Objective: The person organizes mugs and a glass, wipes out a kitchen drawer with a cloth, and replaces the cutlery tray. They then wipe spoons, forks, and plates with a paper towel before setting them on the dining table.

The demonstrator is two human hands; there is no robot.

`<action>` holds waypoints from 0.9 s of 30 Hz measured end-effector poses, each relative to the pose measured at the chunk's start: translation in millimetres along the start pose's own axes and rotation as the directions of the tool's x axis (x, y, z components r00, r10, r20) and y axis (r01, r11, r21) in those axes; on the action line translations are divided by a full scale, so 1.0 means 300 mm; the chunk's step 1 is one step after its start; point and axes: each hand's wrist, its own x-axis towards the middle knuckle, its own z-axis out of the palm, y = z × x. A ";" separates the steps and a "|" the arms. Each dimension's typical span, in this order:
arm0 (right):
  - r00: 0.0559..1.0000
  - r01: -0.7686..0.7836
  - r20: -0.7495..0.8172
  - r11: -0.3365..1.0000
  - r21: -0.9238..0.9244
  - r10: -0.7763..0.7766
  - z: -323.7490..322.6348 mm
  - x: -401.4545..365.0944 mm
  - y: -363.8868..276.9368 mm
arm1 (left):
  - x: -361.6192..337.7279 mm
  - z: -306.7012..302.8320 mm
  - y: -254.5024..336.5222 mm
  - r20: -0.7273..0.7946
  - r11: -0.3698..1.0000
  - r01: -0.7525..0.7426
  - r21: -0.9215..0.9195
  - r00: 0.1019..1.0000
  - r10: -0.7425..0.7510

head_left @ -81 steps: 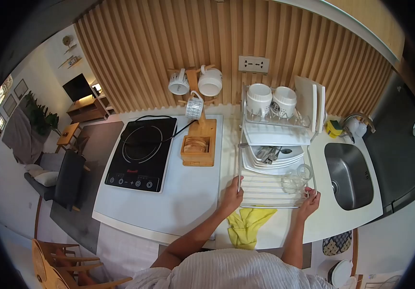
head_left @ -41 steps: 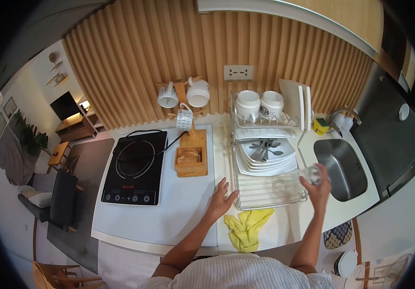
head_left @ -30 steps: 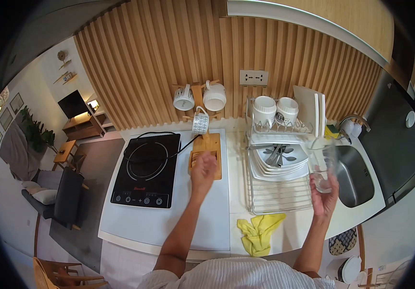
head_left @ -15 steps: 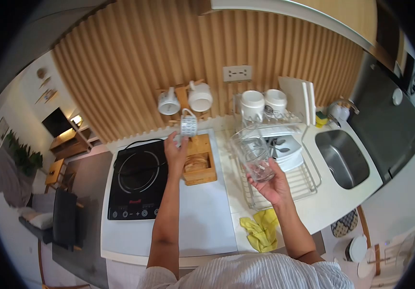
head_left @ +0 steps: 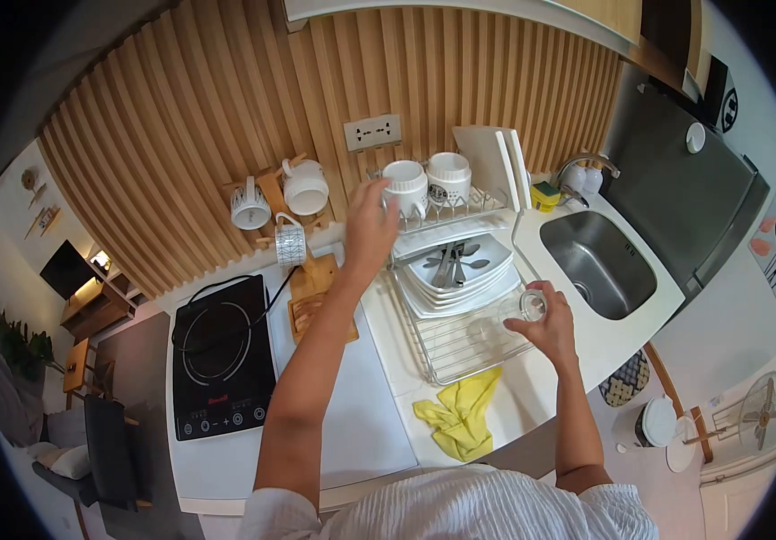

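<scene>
My left hand (head_left: 372,227) is raised over the left side of the dish rack (head_left: 446,371), fingers apart, right beside a white mug (head_left: 405,187) on its upper tier. A second white mug (head_left: 448,178) stands to the right of that one. Around a clear drinking glass (head_left: 533,307) my right hand (head_left: 551,326) is closed, low at the rack's right side. Just left of the glass, white square plates (head_left: 460,301) are stacked in the rack, with several spoons and other cutlery (head_left: 456,263) on top.
Three mugs hang on a wooden mug tree (head_left: 273,193) at the left, including a patterned one (head_left: 290,246). An induction cooker (head_left: 223,360), wooden holder (head_left: 313,310), yellow cloth (head_left: 462,416), white boards (head_left: 494,162) and steel sink (head_left: 599,261) surround the work area.
My left hand has left the patterned mug hanging on the tree and moved right to the rack's mugs. My right hand has lowered the glass toward the rack's right side. The view has shifted right.
</scene>
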 end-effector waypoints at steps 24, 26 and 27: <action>0.968 0.200 0.165 0.979 -0.041 -0.191 0.124 0.003 0.087 | 0.318 0.396 -0.038 0.381 0.892 0.079 0.445 0.885 -0.268; 0.966 0.212 0.160 0.976 -0.042 -0.203 0.124 -0.002 0.091 | 0.326 0.390 -0.050 0.351 0.915 0.101 0.390 0.902 -0.249; 0.960 0.233 0.170 0.971 -0.048 -0.222 0.123 0.000 0.092 | 0.329 0.381 -0.053 0.314 0.935 0.124 0.333 0.920 -0.234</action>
